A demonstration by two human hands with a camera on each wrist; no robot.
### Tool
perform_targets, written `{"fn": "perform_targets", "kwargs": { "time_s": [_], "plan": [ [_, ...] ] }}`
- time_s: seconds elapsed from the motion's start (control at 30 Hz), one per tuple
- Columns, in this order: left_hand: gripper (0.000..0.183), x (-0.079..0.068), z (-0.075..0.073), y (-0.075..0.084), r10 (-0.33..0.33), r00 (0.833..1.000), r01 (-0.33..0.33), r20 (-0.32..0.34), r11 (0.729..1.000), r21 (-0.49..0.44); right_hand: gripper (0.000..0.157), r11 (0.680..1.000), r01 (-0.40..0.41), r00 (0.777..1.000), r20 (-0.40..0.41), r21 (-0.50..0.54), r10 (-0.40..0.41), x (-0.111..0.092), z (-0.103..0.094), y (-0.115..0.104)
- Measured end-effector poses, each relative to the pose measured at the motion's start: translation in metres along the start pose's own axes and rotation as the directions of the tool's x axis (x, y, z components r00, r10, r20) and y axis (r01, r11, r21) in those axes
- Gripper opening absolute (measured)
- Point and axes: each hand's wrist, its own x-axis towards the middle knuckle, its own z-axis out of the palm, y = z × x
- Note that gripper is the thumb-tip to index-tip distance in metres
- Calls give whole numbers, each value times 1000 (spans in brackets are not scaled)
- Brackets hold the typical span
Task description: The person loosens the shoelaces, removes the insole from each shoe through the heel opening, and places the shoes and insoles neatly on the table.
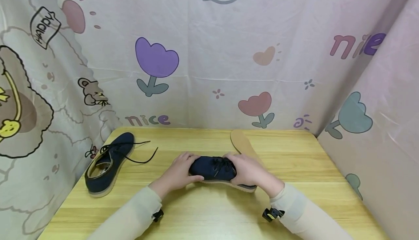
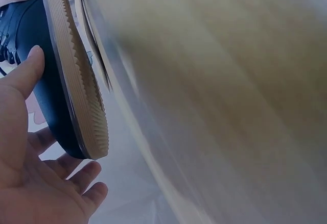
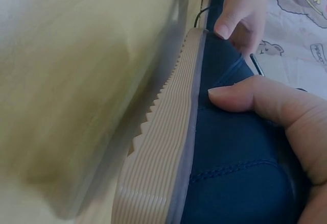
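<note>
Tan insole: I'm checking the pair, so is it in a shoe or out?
Out: the insole lies on the table, partly behind the right hand.

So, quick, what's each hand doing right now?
Left hand: holding the dark blue shoe between the hands, at its toe.
Right hand: holding the same shoe, further back toward the heel.

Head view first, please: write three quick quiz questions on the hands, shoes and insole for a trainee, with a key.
1. Which hand holds the toe end of the navy shoe?
2. True or false: the other shoe sits near the left edge of the table.
3. Where is the tan insole?
A) inside the other shoe
B) on the table, beyond the right hand
C) under the left forearm

Key: 1. the left hand; 2. true; 3. B
</note>
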Motion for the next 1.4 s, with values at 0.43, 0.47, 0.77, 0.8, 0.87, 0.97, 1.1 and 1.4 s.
{"fn": "perform_targets", "kwargs": {
  "time_s": [0.43,0.47,0.77,0.8,0.87,0.97,1.1,1.4],
  "plan": [
    [80,-15,0,0,-6,1000,6,27,1000,8,81,1000,-3,998,64,-8,3,-2,6,-8],
    [80,-16,0,0,-9,1000,9,28,1000,7,81,1000,3,998,61,-10,-2,-2,7,-8],
    [80,-22,0,1,-19,999,18,35,1000,18,81,1000,18,999,51,-15,-17,-1,16,-8],
    [79,-22,0,0,-20,999,20,36,1000,22,81,1000,22,999,48,-21,-21,-1,16,-8],
    [79,-22,0,0,-25,999,23,39,999,29,81,999,29,999,43,-27,-27,0,18,-8],
    [78,-22,1,-1,-26,999,25,40,999,43,80,998,49,998,34,-43,-48,0,19,-8],
    [78,-22,0,-1,-28,999,26,39,998,54,78,996,72,997,29,-58,-71,-1,20,-8],
    [78,-22,2,-1,-49,998,47,32,998,52,83,996,80,996,44,-46,-78,-4,20,-6]
  ]
}}
